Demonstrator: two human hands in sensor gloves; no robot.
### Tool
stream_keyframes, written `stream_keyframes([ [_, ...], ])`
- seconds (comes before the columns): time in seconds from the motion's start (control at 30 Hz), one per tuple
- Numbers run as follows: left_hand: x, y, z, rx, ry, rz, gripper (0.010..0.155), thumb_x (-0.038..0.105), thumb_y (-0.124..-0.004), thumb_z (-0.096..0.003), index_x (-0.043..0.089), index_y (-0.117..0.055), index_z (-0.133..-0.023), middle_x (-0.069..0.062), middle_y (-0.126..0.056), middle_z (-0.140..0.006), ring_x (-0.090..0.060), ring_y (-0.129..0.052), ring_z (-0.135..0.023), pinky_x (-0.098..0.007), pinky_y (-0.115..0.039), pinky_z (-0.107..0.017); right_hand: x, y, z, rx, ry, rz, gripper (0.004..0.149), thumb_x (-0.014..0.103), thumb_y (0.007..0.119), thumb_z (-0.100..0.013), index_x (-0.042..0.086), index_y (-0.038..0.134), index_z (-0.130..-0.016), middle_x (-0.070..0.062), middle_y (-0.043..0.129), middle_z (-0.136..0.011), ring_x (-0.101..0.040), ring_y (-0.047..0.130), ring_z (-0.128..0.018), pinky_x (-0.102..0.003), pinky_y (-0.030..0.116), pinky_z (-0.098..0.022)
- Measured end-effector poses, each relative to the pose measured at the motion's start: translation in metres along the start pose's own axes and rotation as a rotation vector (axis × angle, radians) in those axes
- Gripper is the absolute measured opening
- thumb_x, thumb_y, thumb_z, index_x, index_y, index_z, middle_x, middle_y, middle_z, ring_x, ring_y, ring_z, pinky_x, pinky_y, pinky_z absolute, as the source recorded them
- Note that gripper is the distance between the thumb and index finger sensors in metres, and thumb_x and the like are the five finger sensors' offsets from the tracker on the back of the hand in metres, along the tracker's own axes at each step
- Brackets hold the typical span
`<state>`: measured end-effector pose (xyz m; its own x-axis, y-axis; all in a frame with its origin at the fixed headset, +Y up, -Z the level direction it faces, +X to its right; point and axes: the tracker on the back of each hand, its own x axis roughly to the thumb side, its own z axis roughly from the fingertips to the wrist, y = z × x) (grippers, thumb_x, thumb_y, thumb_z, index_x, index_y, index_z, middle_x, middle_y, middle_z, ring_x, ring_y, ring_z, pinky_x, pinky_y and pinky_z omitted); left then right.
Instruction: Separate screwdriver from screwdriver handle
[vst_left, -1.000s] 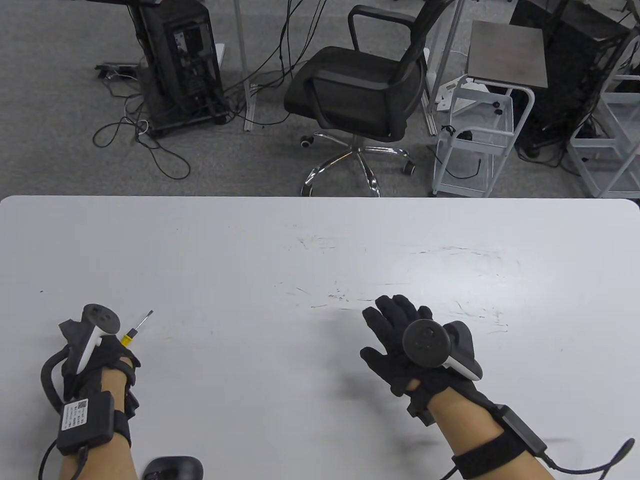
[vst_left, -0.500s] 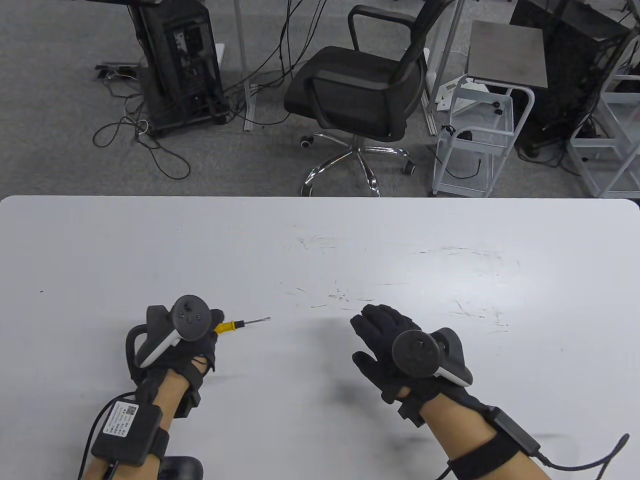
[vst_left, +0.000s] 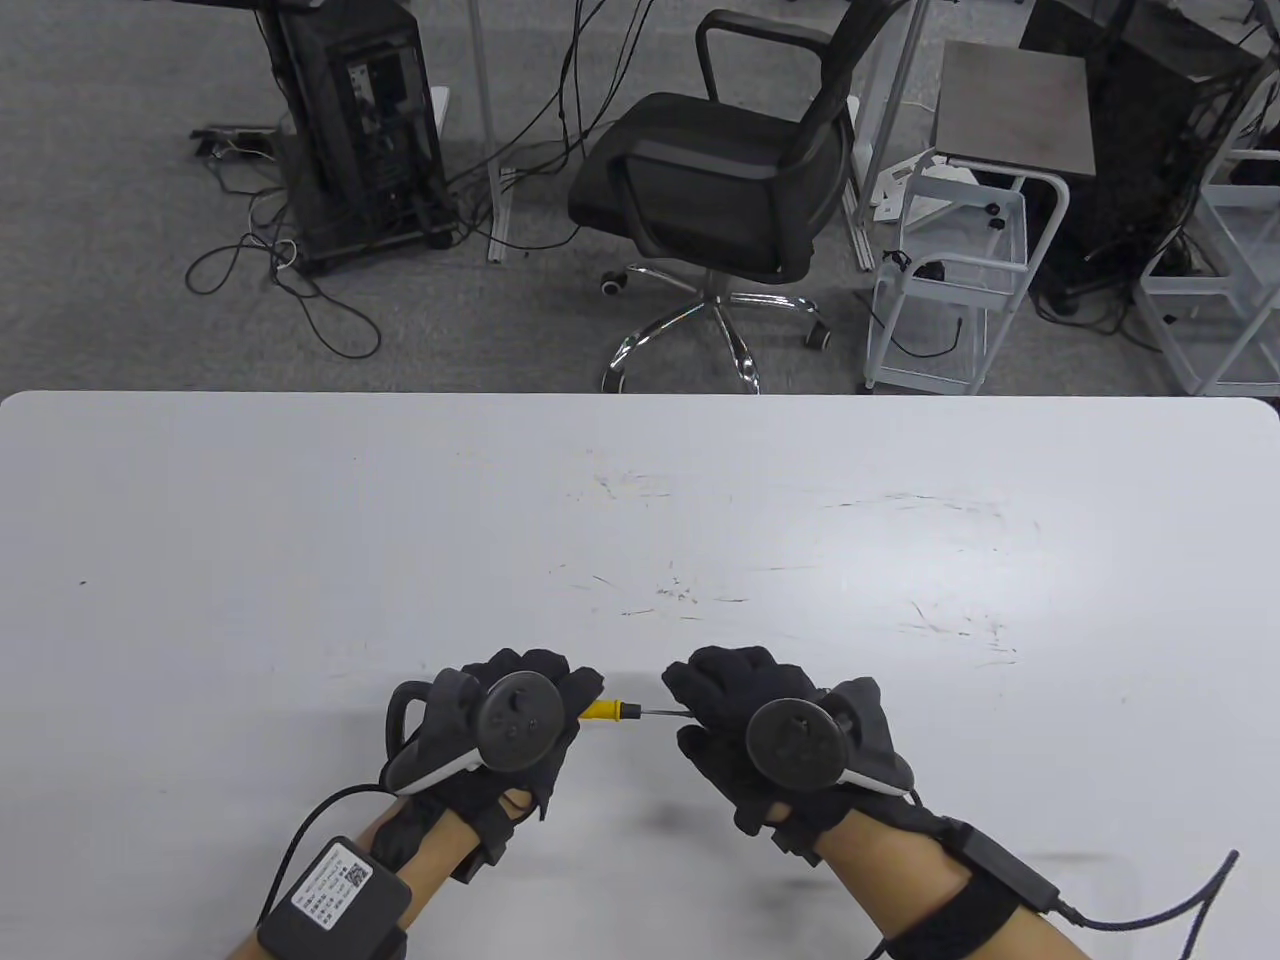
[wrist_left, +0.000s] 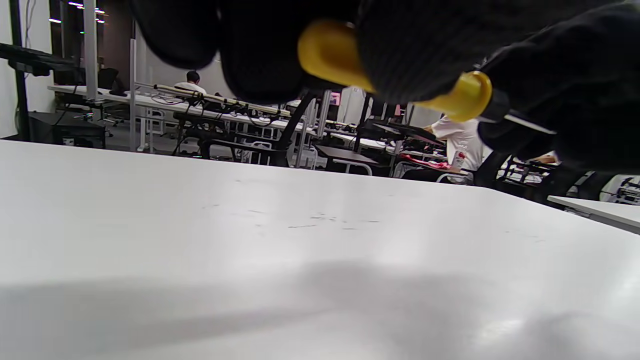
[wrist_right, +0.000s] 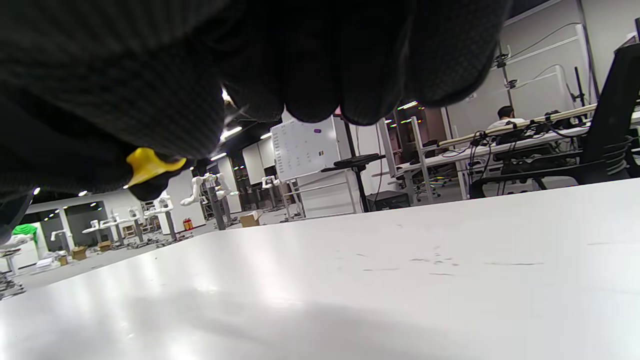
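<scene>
The left hand (vst_left: 500, 725) grips the yellow handle (vst_left: 603, 711), its fingers (wrist_left: 400, 55) wrapped round it. The right hand (vst_left: 760, 730) curls its fingers (vst_left: 700, 685) onto the shaft (vst_left: 650, 712), held above the surface (vst_left: 640, 500).

Yellow screwdriver handle (vst_left: 603, 711), black-gloved hands, white scuffed table (vst_left: 640, 500), black office chair (vst_left: 720, 190).

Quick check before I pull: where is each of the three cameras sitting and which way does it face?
Table view: overhead, looking down; left hand grips the yellow handle, right hand meets the shaft.
Left wrist view: under the left hand, low across the table; fingers wrap the handle.
Right wrist view: under the right hand, low across the table; fingers above.
All three share the handle.
</scene>
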<state>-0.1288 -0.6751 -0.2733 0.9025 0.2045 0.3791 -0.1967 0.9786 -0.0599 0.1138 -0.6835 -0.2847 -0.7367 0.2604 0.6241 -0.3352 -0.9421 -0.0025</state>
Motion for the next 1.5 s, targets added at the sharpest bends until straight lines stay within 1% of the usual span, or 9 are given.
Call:
stream_keyframes([
  [0.17,0.014,-0.002,0.003,0.006,-0.028,-0.006,0.053,0.036,-0.081,-0.0452,0.037,-0.073,-0.098,0.0,-0.069,-0.098,-0.031,-0.082,-0.077,-0.054,-0.065,-0.069,0.006,0.004,0.0,0.01,-0.018,0.01,0.055,0.041,0.087,-0.053,0.017,0.071,-0.101,-0.004,0.068,-0.101,-0.04,0.077,-0.083,-0.054,0.071,-0.06],
  [0.37,0.021,-0.006,0.004,0.009,-0.053,-0.009,0.054,0.037,-0.081,-0.0452,0.034,-0.073,-0.098,0.0,-0.07,-0.098,-0.031,-0.083,-0.076,-0.054,-0.065,-0.069,0.009,0.007,-0.001,0.026,-0.022,0.016,0.049,0.038,0.087,-0.053,0.016,0.077,-0.096,-0.005,0.075,-0.094,-0.038,0.083,-0.074,-0.051,0.075,-0.055],
  [0.43,0.023,-0.007,0.004,-0.001,-0.051,-0.017,0.054,0.037,-0.081,-0.0454,0.034,-0.072,-0.098,0.0,-0.07,-0.098,-0.031,-0.082,-0.076,-0.054,-0.065,-0.069,0.01,0.007,0.0,0.022,-0.026,0.015,0.05,0.039,0.087,-0.053,0.016,0.077,-0.096,-0.005,0.075,-0.094,-0.038,0.083,-0.073,-0.051,0.075,-0.054],
  [0.57,0.024,-0.006,0.005,0.018,-0.045,-0.04,0.054,0.037,-0.081,-0.0452,0.034,-0.073,-0.098,0.0,-0.071,-0.097,-0.031,-0.083,-0.075,-0.054,-0.065,-0.069,0.011,0.007,0.0,0.012,-0.034,0.015,0.05,0.04,0.087,-0.053,0.016,0.076,-0.096,-0.005,0.075,-0.094,-0.038,0.083,-0.073,-0.051,0.075,-0.054],
  [0.87,0.026,-0.005,0.006,0.023,-0.031,-0.069,0.054,0.037,-0.081,-0.0453,0.033,-0.074,-0.098,-0.001,-0.071,-0.096,-0.032,-0.083,-0.074,-0.054,-0.066,-0.068,0.015,0.004,0.001,-0.022,-0.049,0.049,0.047,0.037,0.085,-0.054,0.017,0.08,-0.096,-0.005,0.078,-0.091,-0.037,0.086,-0.069,-0.051,0.077,-0.052],
  [1.03,0.027,-0.007,0.006,0.016,-0.035,-0.076,0.054,0.037,-0.081,-0.0454,0.033,-0.074,-0.098,-0.001,-0.071,-0.096,-0.032,-0.083,-0.074,-0.054,-0.066,-0.068,0.015,0.004,0.001,-0.008,-0.046,0.054,0.046,0.035,0.087,-0.053,0.016,0.083,-0.094,-0.004,0.084,-0.085,-0.035,0.09,-0.063,-0.05,0.08,-0.049],
  [1.27,0.026,-0.004,0.007,0.027,-0.034,-0.065,0.054,0.037,-0.081,-0.0454,0.033,-0.074,-0.099,-0.002,-0.072,-0.096,-0.032,-0.084,-0.073,-0.054,-0.066,-0.068,0.016,0.0,0.003,-0.062,-0.063,0.07,0.046,0.035,0.087,-0.053,0.019,0.08,-0.095,-0.002,0.082,-0.086,-0.035,0.089,-0.066,-0.05,0.079,-0.051],
  [1.4,0.026,-0.005,0.007,0.029,-0.036,-0.066,0.054,0.037,-0.081,-0.0454,0.032,-0.073,-0.099,-0.002,-0.072,-0.096,-0.032,-0.084,-0.073,-0.054,-0.066,-0.068,0.016,-0.001,0.003,-0.073,-0.068,0.1,0.045,0.035,0.088,-0.052,0.02,0.082,-0.094,-0.001,0.081,-0.087,-0.036,0.086,-0.069,-0.051,0.077,-0.052],
  [1.5,0.027,-0.005,0.007,0.026,-0.038,-0.067,0.054,0.037,-0.081,-0.0454,0.032,-0.073,-0.099,-0.002,-0.072,-0.096,-0.031,-0.084,-0.073,-0.054,-0.066,-0.068,0.016,-0.002,0.003,-0.074,-0.064,0.097,0.044,0.035,0.089,-0.052,0.02,0.085,-0.093,-0.001,0.082,-0.086,-0.036,0.086,-0.068,-0.05,0.077,-0.052],
])
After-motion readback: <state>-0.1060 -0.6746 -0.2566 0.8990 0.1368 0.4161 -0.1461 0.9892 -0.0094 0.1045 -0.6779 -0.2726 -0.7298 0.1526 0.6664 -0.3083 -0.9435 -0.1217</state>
